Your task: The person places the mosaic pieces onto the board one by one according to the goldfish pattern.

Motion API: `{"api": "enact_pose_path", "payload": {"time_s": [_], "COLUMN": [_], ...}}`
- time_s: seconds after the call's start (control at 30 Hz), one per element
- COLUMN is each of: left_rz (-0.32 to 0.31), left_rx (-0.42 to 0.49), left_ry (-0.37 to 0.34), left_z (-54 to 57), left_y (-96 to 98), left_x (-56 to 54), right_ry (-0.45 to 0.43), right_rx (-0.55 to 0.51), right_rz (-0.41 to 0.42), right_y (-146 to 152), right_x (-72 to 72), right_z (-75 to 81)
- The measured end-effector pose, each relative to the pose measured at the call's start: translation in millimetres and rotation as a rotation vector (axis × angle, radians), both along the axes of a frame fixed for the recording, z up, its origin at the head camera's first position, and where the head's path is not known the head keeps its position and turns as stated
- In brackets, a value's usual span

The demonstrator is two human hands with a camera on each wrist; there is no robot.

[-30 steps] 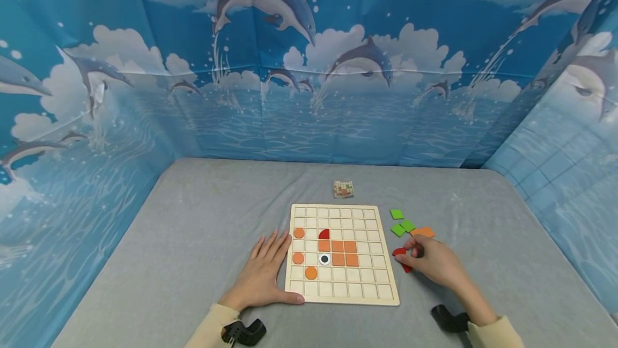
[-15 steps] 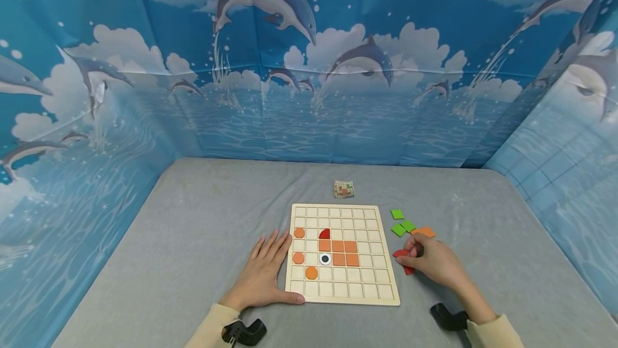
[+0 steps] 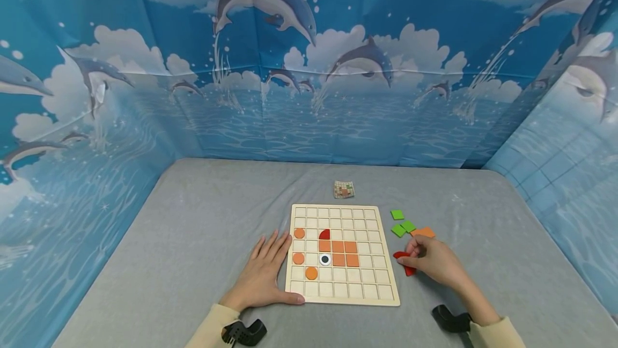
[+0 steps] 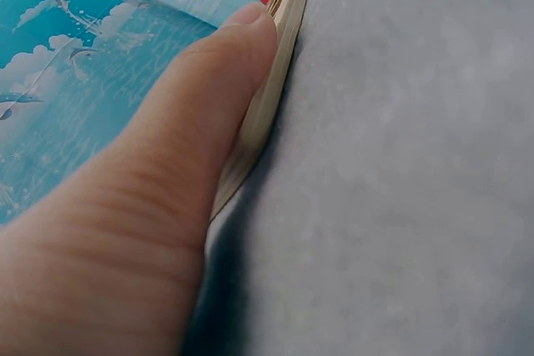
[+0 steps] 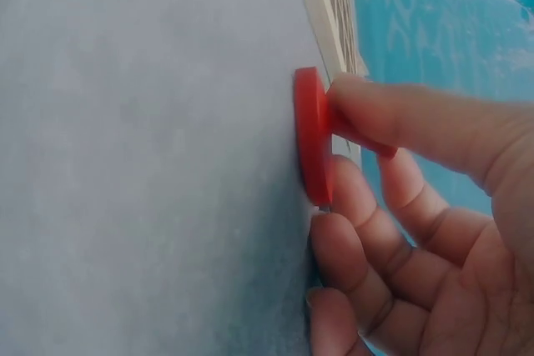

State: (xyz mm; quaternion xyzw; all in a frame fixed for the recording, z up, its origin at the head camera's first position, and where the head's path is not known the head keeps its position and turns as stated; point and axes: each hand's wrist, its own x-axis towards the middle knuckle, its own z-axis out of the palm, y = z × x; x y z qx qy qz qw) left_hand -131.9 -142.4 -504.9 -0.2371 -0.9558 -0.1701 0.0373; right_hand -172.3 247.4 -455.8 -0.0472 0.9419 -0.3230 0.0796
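A wooden grid board [image 3: 347, 301] lies on the table, with several orange squares [image 3: 338, 246], orange discs [image 3: 311, 273], a red quarter-circle [image 3: 325, 234] and a white-and-black disc [image 3: 325, 259] in its cells. My left hand [image 3: 263, 275] rests at the board's left edge, fingers spread and thumb along the front-left corner. To the right of the board, my right hand [image 3: 434, 262] pinches a small red piece [image 5: 363, 135] between thumb and fingertips. Another red piece [image 5: 313, 135] lies flat on the table under those fingers, partly hidden by the hand in the head view.
Several green squares [image 3: 397, 214] and orange pieces [image 3: 424, 232] lie beyond my right hand. Behind the board lies a small patterned card [image 3: 344, 190]. A blue dolphin-printed curtain [image 3: 309, 112] surrounds the grey table [image 3: 212, 203] at the back and sides.
The red pieces at my right fingertips have shifted slightly to the right, the fingers moving a little with them. My left hand and the board have stayed in place.
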Motion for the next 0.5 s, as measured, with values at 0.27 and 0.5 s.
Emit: {"api": "enact_pose_path", "payload": {"time_s": [0.27,0.5], "left_rz": [-0.001,0.001], "left_rx": [0.003,-0.001], "left_ry": [0.014,0.014], "left_z": [-0.9,-1.1], "left_y": [-0.1,-0.3], "left_x": [-0.4,-0.9], "right_ry": [-0.021,0.026], "right_rx": [-0.057,-0.097], "right_rz": [-0.001,-0.039], "right_y": [-0.9,-2.8], "right_x": [0.7,-0.4], "right_z": [-0.7,2.7]}}
